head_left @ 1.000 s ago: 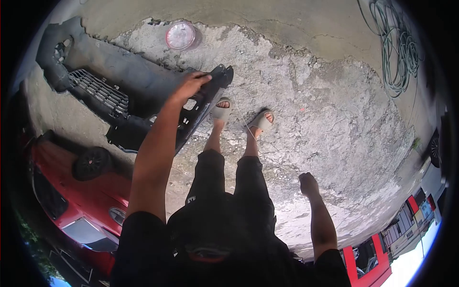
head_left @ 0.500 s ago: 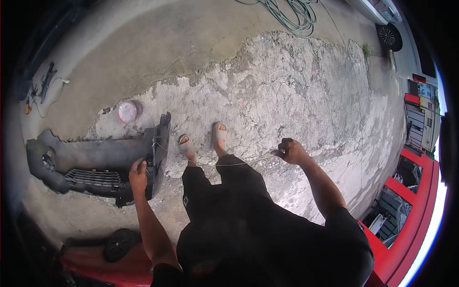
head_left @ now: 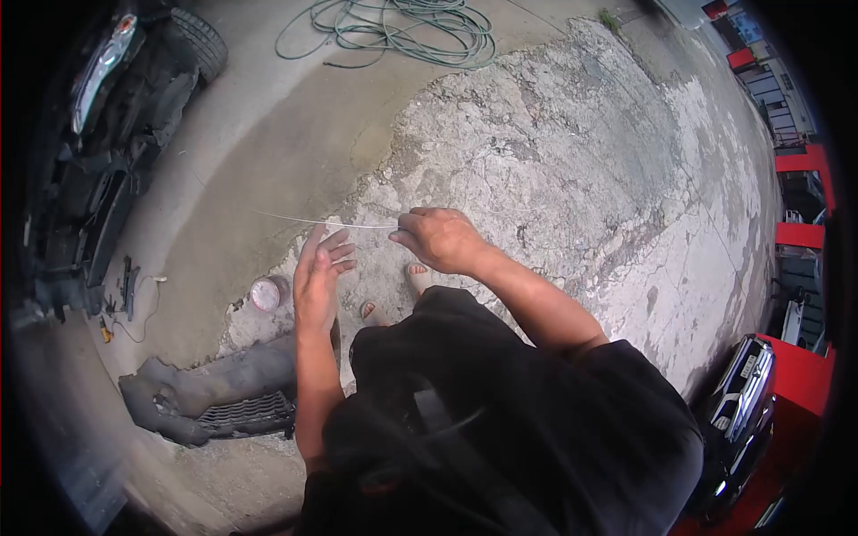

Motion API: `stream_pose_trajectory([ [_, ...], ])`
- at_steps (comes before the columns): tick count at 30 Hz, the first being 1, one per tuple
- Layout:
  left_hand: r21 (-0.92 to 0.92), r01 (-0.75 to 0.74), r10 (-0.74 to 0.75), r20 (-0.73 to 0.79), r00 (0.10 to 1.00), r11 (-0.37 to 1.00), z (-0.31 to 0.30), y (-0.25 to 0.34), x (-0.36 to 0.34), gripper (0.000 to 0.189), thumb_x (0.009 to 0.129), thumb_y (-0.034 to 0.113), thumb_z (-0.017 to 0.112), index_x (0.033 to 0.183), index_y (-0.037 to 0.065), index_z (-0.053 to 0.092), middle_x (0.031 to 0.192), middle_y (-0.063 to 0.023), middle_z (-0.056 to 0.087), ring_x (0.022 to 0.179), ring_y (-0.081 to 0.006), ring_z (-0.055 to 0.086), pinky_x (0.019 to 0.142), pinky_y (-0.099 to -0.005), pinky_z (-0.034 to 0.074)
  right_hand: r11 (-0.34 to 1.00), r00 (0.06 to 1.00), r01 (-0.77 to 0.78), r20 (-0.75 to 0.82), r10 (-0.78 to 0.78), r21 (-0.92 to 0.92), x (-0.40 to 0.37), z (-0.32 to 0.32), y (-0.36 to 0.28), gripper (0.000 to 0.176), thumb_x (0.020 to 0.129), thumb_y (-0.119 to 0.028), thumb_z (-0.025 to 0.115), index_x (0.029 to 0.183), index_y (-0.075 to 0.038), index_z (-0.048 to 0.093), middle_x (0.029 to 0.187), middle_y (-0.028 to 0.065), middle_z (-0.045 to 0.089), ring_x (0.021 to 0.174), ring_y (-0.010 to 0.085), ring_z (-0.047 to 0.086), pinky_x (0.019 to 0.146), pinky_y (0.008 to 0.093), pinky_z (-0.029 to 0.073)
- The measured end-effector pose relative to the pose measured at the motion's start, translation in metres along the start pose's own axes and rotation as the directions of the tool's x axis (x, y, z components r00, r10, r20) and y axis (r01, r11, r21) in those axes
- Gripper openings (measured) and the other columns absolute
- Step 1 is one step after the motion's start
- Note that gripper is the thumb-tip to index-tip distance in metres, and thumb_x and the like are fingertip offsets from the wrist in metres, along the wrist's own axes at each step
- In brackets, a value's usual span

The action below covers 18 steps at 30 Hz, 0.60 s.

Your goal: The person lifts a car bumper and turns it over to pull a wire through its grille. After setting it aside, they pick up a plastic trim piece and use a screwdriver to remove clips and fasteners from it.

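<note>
Our right hand (head_left: 438, 239) pinches one end of a thin wire (head_left: 295, 218), held up beyond the detached bumper (head_left: 206, 393). Our left hand (head_left: 315, 281) hangs open just beneath the strand, holding nothing. It looks light and springy, best gripped near its end.

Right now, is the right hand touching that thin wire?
Touching. The head view shows the right hand pinching the thin wire between its fingertips. The strand runs on past the open left hand.
</note>
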<state>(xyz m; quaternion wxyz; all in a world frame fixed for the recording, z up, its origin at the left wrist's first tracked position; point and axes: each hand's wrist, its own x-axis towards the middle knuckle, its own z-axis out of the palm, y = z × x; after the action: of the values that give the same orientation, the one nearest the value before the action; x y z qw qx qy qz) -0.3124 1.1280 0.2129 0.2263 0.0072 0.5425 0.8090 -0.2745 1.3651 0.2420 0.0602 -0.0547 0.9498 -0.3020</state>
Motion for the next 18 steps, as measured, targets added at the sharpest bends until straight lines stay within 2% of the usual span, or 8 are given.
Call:
stream_pose_trajectory([
  [1,0.038,-0.017,0.016,0.035,0.999,0.999,0.011,0.017,0.005,0.051,0.101,0.031,0.051,0.138,-0.003,0.045,0.122,-0.0191,0.059,0.094,-0.0208,0.064,0.078,-0.0333,0.050,0.999,1.000,0.006,-0.009,-0.006,0.032,0.001,0.002,-0.017,0.032,0.096,-0.034,0.056,0.090,-0.004,0.062,0.087,0.0172,0.064,0.088,0.0391,0.063,0.077,0.0490,0.050],
  [7,0.104,-0.186,0.181,0.061,0.982,0.977,0.025,0.120,-0.006,0.041,0.103,0.026,0.045,0.134,-0.001,0.044,0.110,-0.0195,0.063,0.070,-0.0196,0.062,0.061,-0.0318,0.049,0.981,0.997,0.058,-0.051,-0.050,0.183,0.004,0.005,-0.018,0.030,0.095,-0.033,0.057,0.092,-0.004,0.062,0.089,0.0174,0.067,0.090,0.0392,0.064,0.077,0.0510,0.050],
  [9,0.028,-0.370,0.348,0.282,0.894,0.929,0.037,0.149,-0.014,0.040,0.104,0.022,0.042,0.137,-0.001,0.042,0.100,-0.0159,0.062,0.066,-0.0177,0.059,0.056,-0.0305,0.047,0.974,0.995,0.094,-0.056,-0.085,0.207,0.006,0.002,-0.015,0.030,0.095,-0.033,0.057,0.091,-0.004,0.062,0.087,0.0174,0.067,0.089,0.0393,0.064,0.076,0.0517,0.049],
  [12,0.017,-0.463,0.419,0.401,0.815,0.886,0.047,0.168,-0.015,0.039,0.105,0.021,0.038,0.139,0.001,0.041,0.091,-0.0120,0.058,0.060,-0.0166,0.054,0.052,-0.0289,0.045,0.969,0.999,0.003,0.040,-0.014,0.245,0.005,-0.007,-0.022,0.029,0.095,-0.034,0.058,0.090,-0.005,0.063,0.087,0.0171,0.067,0.089,0.0391,0.064,0.077,0.0518,0.048],
  [13,0.053,-0.500,0.453,0.351,0.820,0.864,0.048,0.179,-0.016,0.039,0.106,0.019,0.035,0.140,0.001,0.039,0.084,-0.0081,0.052,0.054,-0.0136,0.046,0.051,-0.0277,0.043,0.961,0.999,0.032,0.024,-0.040,0.275,0.006,-0.009,-0.025,0.029,0.095,-0.034,0.058,0.092,-0.005,0.064,0.087,0.0172,0.067,0.089,0.0391,0.064,0.078,0.0510,0.048],
  [15,-0.116,-0.599,0.590,0.396,0.703,0.792,0.052,0.212,-0.021,0.038,0.107,0.018,0.033,0.139,0.000,0.041,0.084,-0.0061,0.050,0.054,-0.0105,0.041,0.051,-0.0267,0.040,0.947,0.998,0.065,0.005,-0.070,0.314,0.009,-0.007,-0.026,0.030,0.095,-0.034,0.058,0.093,-0.005,0.064,0.087,0.0173,0.067,0.089,0.0391,0.063,0.078,0.0501,0.048],
  [17,-0.242,-0.692,0.732,0.287,0.618,0.680,0.033,0.262,-0.042,0.033,0.105,0.012,0.034,0.131,-0.003,0.048,0.085,-0.0043,0.050,0.059,-0.0079,0.042,0.057,-0.0252,0.039,0.943,0.975,0.168,-0.191,-0.116,0.287,0.013,0.002,-0.014,0.030,0.094,-0.033,0.060,0.089,-0.004,0.063,0.083,0.0170,0.064,0.081,0.0412,0.062,0.073,0.0497,0.048],
  [18,-0.291,-0.732,0.787,0.195,0.585,0.616,0.019,0.293,-0.057,0.022,0.102,0.009,0.037,0.116,-0.004,0.049,0.084,-0.0049,0.051,0.058,-0.0088,0.045,0.058,-0.0233,0.040,0.941,0.975,0.173,-0.189,-0.120,0.291,0.014,0.010,-0.001,0.030,0.094,-0.033,0.060,0.089,-0.004,0.063,0.083,0.0170,0.064,0.081,0.0412,0.062,0.073,0.0497,0.048],
])
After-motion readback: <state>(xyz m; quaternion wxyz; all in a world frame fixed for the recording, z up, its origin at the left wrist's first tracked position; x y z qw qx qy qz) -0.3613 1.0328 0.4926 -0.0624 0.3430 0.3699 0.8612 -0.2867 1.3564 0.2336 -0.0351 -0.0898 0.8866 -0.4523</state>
